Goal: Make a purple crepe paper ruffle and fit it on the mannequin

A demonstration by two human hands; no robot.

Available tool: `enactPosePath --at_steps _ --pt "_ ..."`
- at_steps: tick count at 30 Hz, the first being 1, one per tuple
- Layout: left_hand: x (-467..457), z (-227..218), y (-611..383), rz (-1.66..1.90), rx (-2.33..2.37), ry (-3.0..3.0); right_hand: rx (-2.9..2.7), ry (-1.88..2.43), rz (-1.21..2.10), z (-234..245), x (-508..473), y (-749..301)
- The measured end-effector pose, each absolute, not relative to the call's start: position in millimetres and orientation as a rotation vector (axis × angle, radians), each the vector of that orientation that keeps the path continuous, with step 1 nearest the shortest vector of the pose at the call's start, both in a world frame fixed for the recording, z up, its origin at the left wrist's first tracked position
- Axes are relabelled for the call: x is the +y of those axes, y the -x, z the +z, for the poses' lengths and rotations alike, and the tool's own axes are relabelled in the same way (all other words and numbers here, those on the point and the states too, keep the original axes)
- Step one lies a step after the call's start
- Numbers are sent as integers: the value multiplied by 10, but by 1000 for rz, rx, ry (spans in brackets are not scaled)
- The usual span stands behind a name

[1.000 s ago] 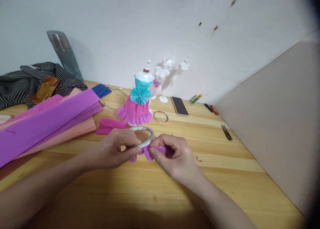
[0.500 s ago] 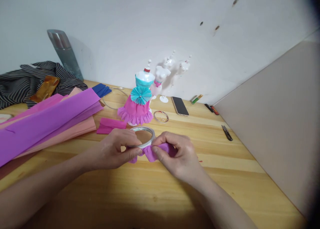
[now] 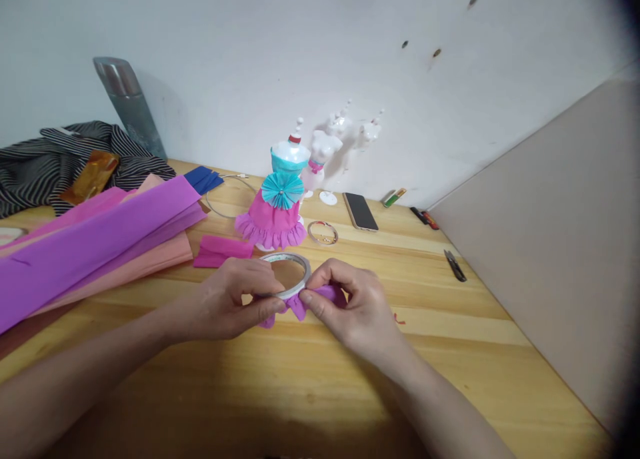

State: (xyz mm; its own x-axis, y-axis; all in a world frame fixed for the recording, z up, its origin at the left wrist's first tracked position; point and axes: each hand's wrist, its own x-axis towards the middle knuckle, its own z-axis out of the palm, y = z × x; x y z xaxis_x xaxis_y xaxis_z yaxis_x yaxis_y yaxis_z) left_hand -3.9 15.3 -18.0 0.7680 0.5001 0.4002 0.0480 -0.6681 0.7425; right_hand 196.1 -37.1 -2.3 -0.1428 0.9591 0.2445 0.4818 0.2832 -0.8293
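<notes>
Pinched in left hand (image 3: 220, 299): tape roll (image 3: 307, 272). Pinched in right hand (image 3: 359, 309): crinkly purple crepe paper (image 3: 296, 306), bunched along the roll's near edge, between both hands, running off right.

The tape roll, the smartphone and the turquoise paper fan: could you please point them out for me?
Tape roll (image 3: 295, 289), head view: near side of its ring.
Smartphone (image 3: 361, 211), head view: middle of its dark screen.
Turquoise paper fan (image 3: 284, 187), head view: pleats near its centre.
</notes>
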Motion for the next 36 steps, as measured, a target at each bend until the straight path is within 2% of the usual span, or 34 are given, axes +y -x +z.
enactPosePath --at_steps 4,9,20,36 --pt "179 -200 28 810 307 -2270 -1591 1324 1028 -44 -304 -1978" --pt "193 -182 60 756 420 -2183 -1511 1229 1234 -24 -259 -2046" --pt "242 -220 108 673 501 -1893 -1592 1224 1082 -35 -265 -2031" --pt "232 -204 100 684 544 -2103 -1583 1273 1052 -26 -335 -1968"
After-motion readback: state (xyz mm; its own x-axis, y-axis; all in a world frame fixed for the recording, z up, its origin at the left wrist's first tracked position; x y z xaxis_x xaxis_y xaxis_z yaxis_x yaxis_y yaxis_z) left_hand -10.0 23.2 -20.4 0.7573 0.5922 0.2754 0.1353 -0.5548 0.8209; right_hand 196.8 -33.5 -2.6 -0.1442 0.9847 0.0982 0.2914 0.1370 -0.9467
